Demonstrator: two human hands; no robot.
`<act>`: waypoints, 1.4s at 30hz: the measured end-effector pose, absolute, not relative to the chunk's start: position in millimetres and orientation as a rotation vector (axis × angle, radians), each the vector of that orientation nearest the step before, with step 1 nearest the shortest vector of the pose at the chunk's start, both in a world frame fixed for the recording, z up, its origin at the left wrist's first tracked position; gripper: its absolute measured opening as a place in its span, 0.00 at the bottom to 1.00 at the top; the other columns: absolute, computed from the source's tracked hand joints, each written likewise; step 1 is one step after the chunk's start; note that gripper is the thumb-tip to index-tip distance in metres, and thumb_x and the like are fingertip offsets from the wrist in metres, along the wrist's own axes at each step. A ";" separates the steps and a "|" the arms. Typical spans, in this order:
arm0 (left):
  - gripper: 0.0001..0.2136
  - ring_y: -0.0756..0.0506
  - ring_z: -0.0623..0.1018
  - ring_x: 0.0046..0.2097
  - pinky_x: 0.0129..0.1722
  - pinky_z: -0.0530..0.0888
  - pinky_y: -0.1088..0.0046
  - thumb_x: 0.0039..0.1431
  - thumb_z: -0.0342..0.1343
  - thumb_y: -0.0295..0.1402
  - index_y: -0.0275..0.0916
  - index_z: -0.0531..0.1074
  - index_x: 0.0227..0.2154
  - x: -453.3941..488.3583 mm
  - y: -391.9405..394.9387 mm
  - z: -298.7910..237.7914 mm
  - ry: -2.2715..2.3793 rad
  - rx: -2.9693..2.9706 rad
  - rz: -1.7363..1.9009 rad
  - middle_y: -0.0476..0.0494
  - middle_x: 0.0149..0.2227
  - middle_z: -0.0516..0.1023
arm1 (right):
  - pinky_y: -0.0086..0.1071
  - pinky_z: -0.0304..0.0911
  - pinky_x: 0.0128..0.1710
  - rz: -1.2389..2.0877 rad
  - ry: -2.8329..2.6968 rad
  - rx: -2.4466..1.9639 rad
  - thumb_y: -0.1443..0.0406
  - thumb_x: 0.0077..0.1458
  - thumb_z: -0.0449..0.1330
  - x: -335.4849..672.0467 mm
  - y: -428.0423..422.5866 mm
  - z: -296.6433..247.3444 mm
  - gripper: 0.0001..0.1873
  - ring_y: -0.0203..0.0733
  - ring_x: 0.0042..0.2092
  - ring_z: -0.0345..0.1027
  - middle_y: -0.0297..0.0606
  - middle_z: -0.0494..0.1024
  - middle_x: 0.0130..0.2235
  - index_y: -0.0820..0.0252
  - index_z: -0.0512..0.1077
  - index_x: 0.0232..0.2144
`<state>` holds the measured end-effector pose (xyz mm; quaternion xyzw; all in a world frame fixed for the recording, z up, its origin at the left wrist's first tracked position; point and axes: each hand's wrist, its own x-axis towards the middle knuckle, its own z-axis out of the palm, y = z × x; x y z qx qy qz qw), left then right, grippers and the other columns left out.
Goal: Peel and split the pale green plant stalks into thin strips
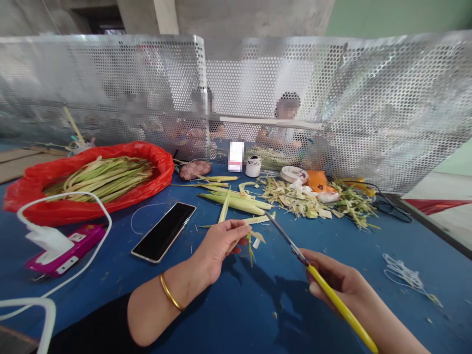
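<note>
Left hand (219, 246): fingers pinching small husk piece (259, 237), near view centre.
Right hand (341, 282): fingers grasping yellow-handled scissors (317, 278); tips apart from piece, at its one o'clock.
Step, judged: trimming husk.
Next cut: calls for tips brought to piece.
Husk leaves (236, 202): on desk (228, 319), eleven o'clock.
Red bag (162, 177): ten o'clock.

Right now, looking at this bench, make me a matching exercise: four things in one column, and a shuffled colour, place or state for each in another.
Column one:
1. Power strip
2. Nearer phone
3. Bag
4. Yellow-handled tool

Column two:
A. Gripped in the right hand
B. Purple
C. Lying flat, screen dark
D. Red, with long green strips inside

Pairs: 1-B, 2-C, 3-D, 4-A
</note>
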<state>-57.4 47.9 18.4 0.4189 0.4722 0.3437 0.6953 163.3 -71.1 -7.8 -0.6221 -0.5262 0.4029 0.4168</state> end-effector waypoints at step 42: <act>0.12 0.48 0.79 0.31 0.33 0.72 0.74 0.45 0.67 0.34 0.36 0.74 0.32 -54.9 48.3 7.6 0.927 0.792 0.582 0.42 0.31 0.81 | 0.29 0.66 0.36 1.287 -1.350 -1.607 0.56 0.42 0.68 156.8 -78.6 1.1 0.38 0.43 0.37 0.67 0.37 0.75 0.37 0.56 0.68 0.56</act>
